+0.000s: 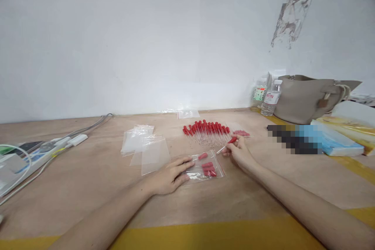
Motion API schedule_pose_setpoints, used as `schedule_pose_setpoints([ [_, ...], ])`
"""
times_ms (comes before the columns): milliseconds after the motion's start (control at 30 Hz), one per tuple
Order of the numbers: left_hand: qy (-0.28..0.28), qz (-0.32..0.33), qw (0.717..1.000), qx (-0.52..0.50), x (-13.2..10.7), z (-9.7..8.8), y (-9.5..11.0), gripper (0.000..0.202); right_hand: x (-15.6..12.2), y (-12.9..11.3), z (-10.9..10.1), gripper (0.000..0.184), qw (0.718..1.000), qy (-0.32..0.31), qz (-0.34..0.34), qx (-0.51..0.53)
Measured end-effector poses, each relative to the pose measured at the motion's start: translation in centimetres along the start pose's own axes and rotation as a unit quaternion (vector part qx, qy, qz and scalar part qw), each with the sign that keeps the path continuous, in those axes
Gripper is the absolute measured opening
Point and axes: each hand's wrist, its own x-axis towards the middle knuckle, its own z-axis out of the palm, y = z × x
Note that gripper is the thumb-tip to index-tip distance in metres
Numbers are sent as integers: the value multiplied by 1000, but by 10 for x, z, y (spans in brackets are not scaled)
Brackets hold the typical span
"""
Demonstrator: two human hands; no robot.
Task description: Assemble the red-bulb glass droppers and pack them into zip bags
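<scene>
My left hand lies flat with its fingers stretched over the left end of a clear zip bag. Inside that bag are several droppers with red rubber bulbs. Pinched in my right hand is a glass dropper with a red bulb, its thin tip pointing down-left at the bag's right edge. Behind the bag a fanned pile of red-bulbed droppers lies on the table, bulbs away from me. Another bag with red bulbs is beside the pile, partly behind my right hand.
Flat clear bags are stacked left of centre, and one more bag lies by the wall. A power strip with cables sits at the left. Right stand a water bottle, a grey handbag and a blue-white packet.
</scene>
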Motion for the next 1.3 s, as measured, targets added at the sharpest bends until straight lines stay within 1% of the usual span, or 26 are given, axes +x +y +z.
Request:
schedule_pose_setpoints([
  [67, 1, -3, 1000, 0, 0, 0, 0, 45, -7, -2, 4, 39, 999, -25, 34, 25],
  [133, -1, -5, 1000, 0, 0, 0, 0, 44, -13, -5, 4, 38, 997, -55, 56, 25],
  [200, -3, -8, 1000, 1, 0, -1, 1, 44, -16, -8, -1, 36, 994, -93, 63, -10],
  [267, -6, -12, 1000, 3, 0, -1, 1, 44, -15, -9, -7, 34, 987, -132, 58, -65],
  [333, -5, -11, 1000, 5, 0, -1, 2, 44, -11, -9, -11, 31, 975, -184, 49, -118],
  [400, -1, -4, 1000, 6, 0, -1, 3, 44, -7, -7, -13, 29, 960, -234, 35, -147],
  [467, 6, 5, 1000, 6, 1, -1, 3, 44, -4, -4, -11, 28, 954, -246, 4, -170],
  [567, 10, 8, 1000, 9, 1, -1, 2, 43, -4, 0, -7, 25, 948, -216, -61, -225],
  [600, 11, 8, 1000, 10, 1, 0, 2, 43, -5, 0, -5, 25, 944, -221, -69, -235],
  [700, 14, 9, 1000, 13, 2, 1, 0, 43, -9, 1, -3, 30, 937, -282, -50, -202],
  [767, 19, 14, 1000, 14, 2, 1, 0, 44, -9, 2, -1, 31, 936, -304, -30, -172],
  [800, 20, 16, 1000, 15, 2, 1, 0, 44, -9, 3, 1, 31, 939, -301, -24, -167],
  [867, 24, 18, 999, 16, 2, 2, -1, 44, -8, 5, 5, 27, 947, -271, -27, -172],
  [1000, 28, 19, 999, 14, 2, 2, 0, 44, -6, 8, 14, 18, 955, -193, -68, -215],
  [1067, 28, 20, 999, 12, 2, 1, 1, 44, -9, 6, 16, 20, 956, -187, -43, -221],
  [1200, 33, 25, 999, 8, 2, 2, 1, 44, -15, -4, 13, 34, 954, -226, 62, -188],
  [1233, 33, 25, 999, 7, 2, 2, 1, 44, -16, -5, 12, 35, 953, -233, 68, -182],
  [1267, 33, 25, 999, 6, 2, 2, 1, 44, -16, -6, 11, 35, 954, -229, 56, -183],
  [1300, 32, 24, 999, 6, 2, 2, 0, 44, -15, -6, 10, 34, 958, -210, 32, -192],
])
